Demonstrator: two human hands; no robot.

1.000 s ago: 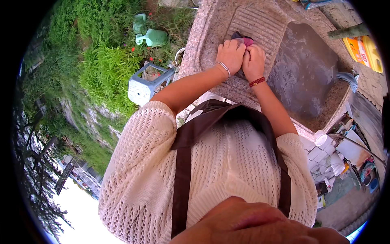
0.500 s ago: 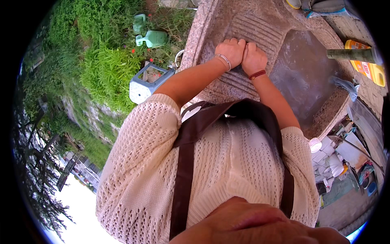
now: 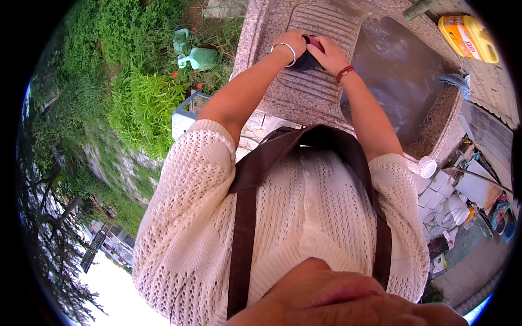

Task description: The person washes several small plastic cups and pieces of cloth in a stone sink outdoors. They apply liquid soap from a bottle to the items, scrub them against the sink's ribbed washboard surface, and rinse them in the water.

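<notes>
Both hands are on a small dark purple cloth (image 3: 305,61) that lies bunched on the ridged washboard (image 3: 322,23) of a speckled stone sink (image 3: 249,51). My left hand (image 3: 290,42), with a silver bangle at the wrist, grips the cloth's left side. On its right side my right hand (image 3: 331,56), wearing a red bracelet, has its fingers curled over a reddish fold. Some fingertips are hidden by the hands and the cloth. Right of the washboard, the basin holds cloudy grey water (image 3: 391,70).
A blue-grey rag (image 3: 457,82) hangs over the basin's right rim. Beyond it stands a yellow jug (image 3: 466,38) with an orange label. A white round container (image 3: 427,167) is near the sink's near right corner. Left are a grey-blue stool (image 3: 182,120) and a green watering can (image 3: 200,58).
My hands, pressed together over the washboard before, have moved apart and slightly up and left in the picture. The dark cloth now shows between them. The view has shifted a little.
</notes>
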